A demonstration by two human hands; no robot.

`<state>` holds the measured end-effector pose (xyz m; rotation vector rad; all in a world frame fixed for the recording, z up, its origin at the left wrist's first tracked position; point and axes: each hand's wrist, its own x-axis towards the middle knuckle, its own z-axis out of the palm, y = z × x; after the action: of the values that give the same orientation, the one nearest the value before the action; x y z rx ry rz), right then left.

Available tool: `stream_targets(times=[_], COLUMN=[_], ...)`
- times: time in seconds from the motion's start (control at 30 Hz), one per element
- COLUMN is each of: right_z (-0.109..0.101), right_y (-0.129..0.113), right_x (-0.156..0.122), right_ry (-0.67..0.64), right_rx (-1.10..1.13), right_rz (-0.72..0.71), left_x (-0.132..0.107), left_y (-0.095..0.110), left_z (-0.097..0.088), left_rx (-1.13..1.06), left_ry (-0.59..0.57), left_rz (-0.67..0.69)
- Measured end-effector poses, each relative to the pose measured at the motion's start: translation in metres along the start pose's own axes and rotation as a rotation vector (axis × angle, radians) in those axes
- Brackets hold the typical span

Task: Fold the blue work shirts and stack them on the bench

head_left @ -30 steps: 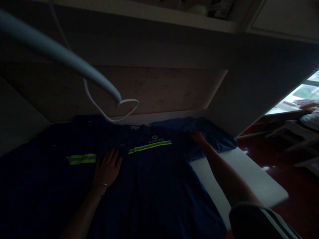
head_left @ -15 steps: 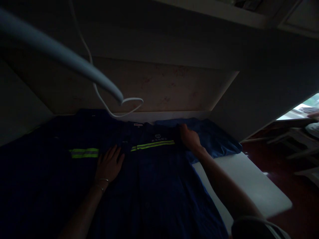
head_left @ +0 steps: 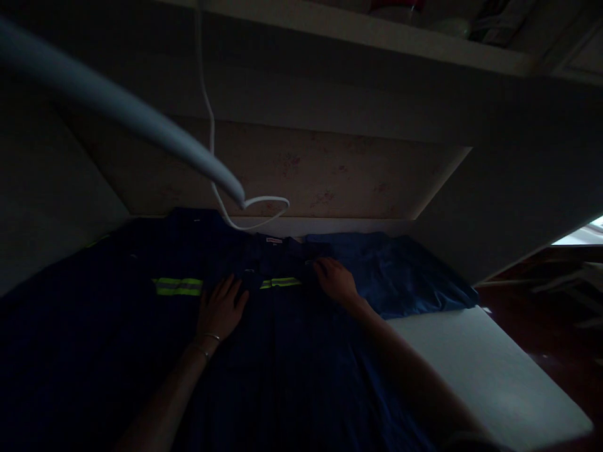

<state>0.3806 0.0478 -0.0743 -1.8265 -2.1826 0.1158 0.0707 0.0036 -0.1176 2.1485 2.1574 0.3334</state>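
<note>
A dark blue work jacket (head_left: 287, 339) with a yellow-green and grey reflective strip lies spread out under both hands, its collar label at the far end. My left hand (head_left: 221, 307) rests flat on its left side with the fingers spread. On the right, my right hand (head_left: 336, 282) has its fingers bent around the jacket's folded-in side; the thumb is hidden. More dark blue clothing (head_left: 179, 251) with a similar reflective strip extends to the left. Dim light hides where the garments' edges meet.
A lighter blue folded cloth (head_left: 400, 270) lies on the white tabletop (head_left: 461, 351) at right. Overhead, a pale tube (head_left: 188, 150) with a white cord (head_left: 211, 132) hangs across the view. A shelf (head_left: 330, 25) holding items runs above; a panel (head_left: 527, 188) closes the right side.
My right hand has moved left, bringing the jacket's right side inward over the printed logo and part of the strip. My left hand stays on the fabric. The view has shifted slightly.
</note>
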Motion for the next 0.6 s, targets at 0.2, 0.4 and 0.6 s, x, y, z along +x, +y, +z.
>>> stream_targets(times=[0.2,0.4,0.6], right_z=[0.041,0.036,-0.038], right_y=[0.031,0.037,0.081], right_x=[0.012,0.009,-0.119], right_ry=[-0.106,-0.124,-0.269], right_rx=[-0.115,0.052,0.804], right_rz=[0.086,0.089,0.412], left_x=[0.015,0.018,-0.119], left_y=[0.014,0.012,-0.037], left_z=[0.004,-0.001,-0.048], left_rx=[0.021,-0.094,-0.569], left_ry=[0.077,-0.038,-0.016], left_rz=[0.009,-0.012,-0.142])
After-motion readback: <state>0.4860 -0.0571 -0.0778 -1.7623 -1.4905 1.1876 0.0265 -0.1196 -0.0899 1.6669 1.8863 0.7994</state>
